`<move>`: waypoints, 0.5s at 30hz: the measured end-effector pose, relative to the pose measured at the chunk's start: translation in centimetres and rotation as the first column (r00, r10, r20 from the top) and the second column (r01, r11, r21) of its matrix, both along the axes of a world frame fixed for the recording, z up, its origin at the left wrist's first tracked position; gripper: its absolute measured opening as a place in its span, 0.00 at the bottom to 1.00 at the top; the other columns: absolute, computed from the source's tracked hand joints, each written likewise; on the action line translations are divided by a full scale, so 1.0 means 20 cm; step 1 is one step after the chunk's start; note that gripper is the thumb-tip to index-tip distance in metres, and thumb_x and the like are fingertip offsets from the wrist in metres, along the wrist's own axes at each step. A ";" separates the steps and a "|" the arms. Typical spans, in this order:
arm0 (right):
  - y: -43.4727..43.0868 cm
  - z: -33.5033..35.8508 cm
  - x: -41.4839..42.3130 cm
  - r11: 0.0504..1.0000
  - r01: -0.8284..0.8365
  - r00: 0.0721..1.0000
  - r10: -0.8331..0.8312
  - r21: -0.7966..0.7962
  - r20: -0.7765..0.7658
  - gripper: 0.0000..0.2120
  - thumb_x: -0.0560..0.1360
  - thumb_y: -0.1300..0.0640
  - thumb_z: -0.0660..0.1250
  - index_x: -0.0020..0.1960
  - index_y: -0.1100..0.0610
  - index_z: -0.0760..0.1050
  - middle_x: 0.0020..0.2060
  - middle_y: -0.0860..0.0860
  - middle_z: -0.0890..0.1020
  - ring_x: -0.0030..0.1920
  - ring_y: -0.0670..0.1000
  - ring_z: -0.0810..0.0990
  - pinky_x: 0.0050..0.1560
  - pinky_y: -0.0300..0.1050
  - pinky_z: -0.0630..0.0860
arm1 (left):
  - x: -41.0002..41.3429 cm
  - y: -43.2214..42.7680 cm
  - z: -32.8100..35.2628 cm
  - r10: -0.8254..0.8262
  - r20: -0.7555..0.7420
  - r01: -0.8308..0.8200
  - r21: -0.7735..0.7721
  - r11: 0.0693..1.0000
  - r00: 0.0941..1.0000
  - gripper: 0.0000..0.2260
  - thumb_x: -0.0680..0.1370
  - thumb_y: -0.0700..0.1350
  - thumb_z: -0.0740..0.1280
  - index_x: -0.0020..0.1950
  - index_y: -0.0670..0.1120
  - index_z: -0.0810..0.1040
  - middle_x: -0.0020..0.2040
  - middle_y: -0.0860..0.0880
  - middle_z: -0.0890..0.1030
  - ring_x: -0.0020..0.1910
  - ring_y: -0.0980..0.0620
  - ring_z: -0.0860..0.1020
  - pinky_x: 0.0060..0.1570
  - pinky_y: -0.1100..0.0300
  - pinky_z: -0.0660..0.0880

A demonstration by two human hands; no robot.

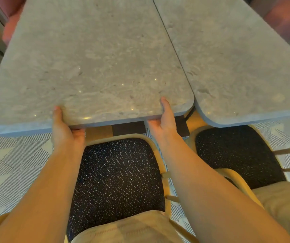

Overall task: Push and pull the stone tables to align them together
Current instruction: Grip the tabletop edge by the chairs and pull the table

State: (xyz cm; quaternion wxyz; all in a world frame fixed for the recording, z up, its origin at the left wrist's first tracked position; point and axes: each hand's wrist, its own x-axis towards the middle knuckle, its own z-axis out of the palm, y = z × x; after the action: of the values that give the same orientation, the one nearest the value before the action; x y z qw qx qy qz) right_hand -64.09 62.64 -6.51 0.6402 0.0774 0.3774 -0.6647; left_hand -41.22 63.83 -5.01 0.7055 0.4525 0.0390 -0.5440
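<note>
Head view, the only one.

- Left stone table [88, 58]: the thing in hand. Both hands are on its near edge.
- Left hand [65, 130]: grips that edge toward the table's left corner, thumb on top and fingers curled under the slab.
- Right hand [163, 121]: same grip, on the edge close to the table's right corner.
- Right stone table [237, 58]: just beside the left table's right side. The dark seam [175, 55] between them is thin and widens only at the rounded near corners. I can't tell whether the slabs actually touch.
- Near edges look roughly level. The right table may sit slightly nearer the person, but lens warp makes that unreliable.
- Speckled chair seat [116, 172]: under and in front of the left table's near edge, between the forearms. Second chair [237, 148] off its right corner. Patterned floor [18, 163] below.

Step, as I judge it: fine alignment, nearly done.

How to do it well:
- The stone is heavy, so slide it in short pulses and don't lift.
- Load both hands evenly or the top yaws and the seam opens into a wedge.
- Close the seam sideways first, then square the near edges.
- Keep fingers out of the seam, a pinch point at the right corner.
- Watch that the chair doesn't block the table base.
</note>
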 end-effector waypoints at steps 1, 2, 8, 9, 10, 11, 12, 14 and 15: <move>0.01 0.00 0.00 1.000 0.003 1.000 -0.003 -0.003 0.000 0.22 0.81 0.56 0.72 0.75 0.54 0.75 0.66 0.58 0.84 0.67 0.60 0.83 0.71 0.62 0.76 | 0.00 0.01 0.00 0.004 -0.003 -0.004 -0.002 1.000 1.000 0.21 0.81 0.47 0.75 0.72 0.45 0.76 0.59 0.46 0.89 0.57 0.47 0.88 0.58 0.46 0.85; 0.02 -0.01 0.00 1.000 0.009 1.000 -0.009 -0.003 -0.003 0.23 0.81 0.57 0.72 0.75 0.55 0.75 0.66 0.58 0.84 0.67 0.60 0.82 0.71 0.62 0.76 | 0.00 0.02 -0.01 0.004 -0.002 -0.004 0.000 1.000 1.000 0.21 0.81 0.47 0.75 0.72 0.45 0.76 0.58 0.46 0.89 0.57 0.47 0.88 0.57 0.46 0.85; 0.14 -0.05 -0.03 1.000 0.014 1.000 -0.014 0.005 -0.016 0.24 0.79 0.58 0.74 0.74 0.54 0.75 0.65 0.58 0.84 0.67 0.60 0.83 0.72 0.63 0.76 | -0.01 0.15 -0.01 0.001 0.008 -0.001 0.024 1.000 1.000 0.21 0.80 0.48 0.76 0.71 0.45 0.77 0.59 0.47 0.89 0.55 0.48 0.89 0.53 0.49 0.86; 0.16 -0.05 -0.03 1.000 0.009 1.000 -0.009 0.014 -0.013 0.24 0.79 0.58 0.75 0.73 0.54 0.76 0.64 0.58 0.85 0.66 0.60 0.83 0.72 0.64 0.76 | -0.02 0.18 0.00 0.007 0.012 -0.007 0.035 0.999 1.000 0.21 0.80 0.48 0.76 0.71 0.45 0.77 0.59 0.48 0.89 0.55 0.48 0.89 0.53 0.49 0.86; 0.19 -0.05 -0.04 1.000 0.003 1.000 -0.003 0.023 -0.012 0.25 0.78 0.57 0.76 0.73 0.54 0.76 0.64 0.57 0.85 0.66 0.60 0.83 0.72 0.64 0.76 | -0.02 0.20 0.00 0.016 0.013 -0.016 0.043 0.999 1.000 0.22 0.79 0.48 0.77 0.71 0.45 0.78 0.59 0.48 0.89 0.55 0.48 0.89 0.53 0.49 0.86; 0.20 -0.05 -0.04 1.000 -0.002 1.000 0.003 0.031 -0.018 0.25 0.78 0.57 0.76 0.73 0.53 0.76 0.64 0.57 0.85 0.66 0.60 0.83 0.72 0.64 0.75 | -0.02 0.22 0.00 0.024 0.013 -0.025 0.047 0.999 1.000 0.22 0.79 0.48 0.77 0.71 0.45 0.78 0.59 0.48 0.89 0.55 0.48 0.89 0.53 0.49 0.86; 0.23 -0.05 -0.04 0.999 -0.002 1.000 0.003 0.040 -0.027 0.24 0.78 0.57 0.76 0.73 0.54 0.77 0.64 0.57 0.85 0.66 0.59 0.83 0.73 0.63 0.75 | -0.02 0.25 0.00 0.024 0.014 -0.025 0.050 0.998 1.000 0.22 0.79 0.48 0.77 0.71 0.45 0.77 0.59 0.48 0.88 0.56 0.48 0.89 0.54 0.49 0.86; 0.27 -0.05 -0.04 0.999 -0.008 1.000 0.009 0.052 -0.026 0.24 0.78 0.57 0.76 0.72 0.54 0.77 0.63 0.57 0.85 0.65 0.59 0.83 0.73 0.63 0.75 | -0.02 0.28 0.01 0.013 0.014 -0.013 0.057 0.998 1.000 0.22 0.79 0.49 0.77 0.71 0.46 0.77 0.59 0.49 0.88 0.56 0.49 0.88 0.55 0.49 0.86; 0.28 -0.05 -0.04 0.998 -0.009 1.000 0.010 0.054 -0.022 0.23 0.78 0.57 0.76 0.72 0.54 0.77 0.63 0.57 0.86 0.65 0.59 0.84 0.73 0.62 0.75 | -0.03 0.30 0.01 0.015 0.009 -0.016 0.057 0.998 1.000 0.22 0.79 0.49 0.77 0.71 0.46 0.77 0.59 0.49 0.88 0.56 0.49 0.88 0.55 0.49 0.86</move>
State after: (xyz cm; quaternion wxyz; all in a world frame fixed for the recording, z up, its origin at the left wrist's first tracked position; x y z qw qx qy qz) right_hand -64.87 68.27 -7.45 0.6366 0.0854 0.4028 -0.6520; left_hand -41.75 69.77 -4.82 0.6968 0.4744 0.0549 -0.5351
